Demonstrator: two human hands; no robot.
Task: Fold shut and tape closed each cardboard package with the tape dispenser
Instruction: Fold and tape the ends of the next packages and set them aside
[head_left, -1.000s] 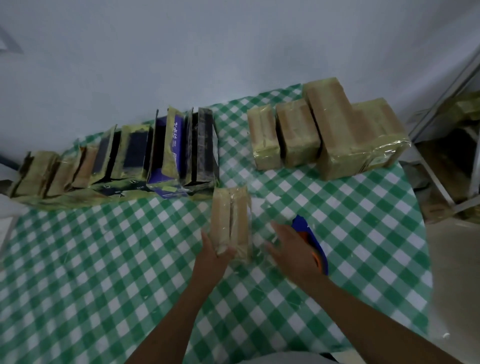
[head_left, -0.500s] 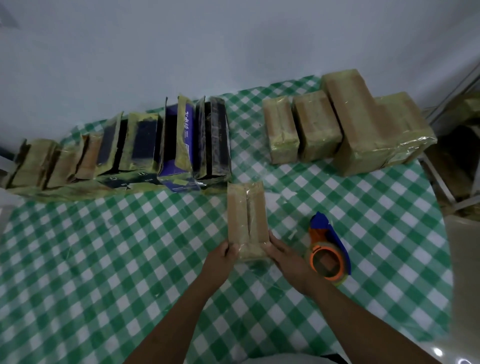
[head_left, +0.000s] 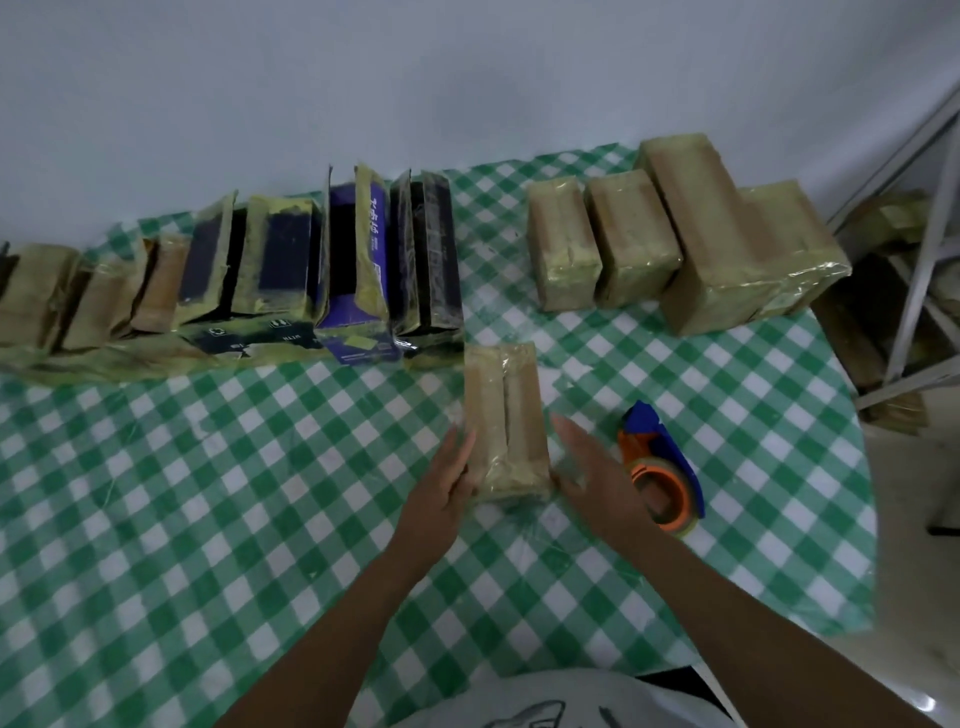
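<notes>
Cardboard package (head_left: 506, 415): on green-checked cloth (head_left: 208, 493), between my hands. Left hand (head_left: 441, 486): fingers straight, flat against its side. Right hand (head_left: 592, 483): fingers straight, just beside it. Tape dispenser (head_left: 662, 467): just right of my right hand.

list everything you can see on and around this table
centre package: one, tan, taped, mid-table between the hands
sealed packages: four, tan, far right of the table
open packages: a row, tan, black and purple, far left by the wall
tape dispenser: one, blue and orange, lying just right of the right hand
tablecloth: one, green-and-white check, covering the table
metal rack: one, grey, right edge
left hand: flat against the centre package's left side
right hand: flat, beside its right side
</notes>
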